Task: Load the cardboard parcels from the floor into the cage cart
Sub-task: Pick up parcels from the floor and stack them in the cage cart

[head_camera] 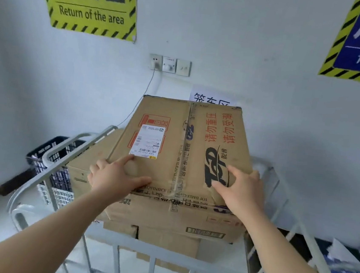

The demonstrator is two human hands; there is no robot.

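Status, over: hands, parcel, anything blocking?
Left hand, right hand rest on top parcel, near edge. It sits on stack in cage cart. Nothing blocking.

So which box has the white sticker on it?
The top box, with the left hand and right hand on it. Its white sticker is by the left hand. The lower box and the side box show none.

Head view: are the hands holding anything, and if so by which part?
Nothing is gripped. The left hand and right hand lie flat on the top cardboard box, on its top face near the front edge.
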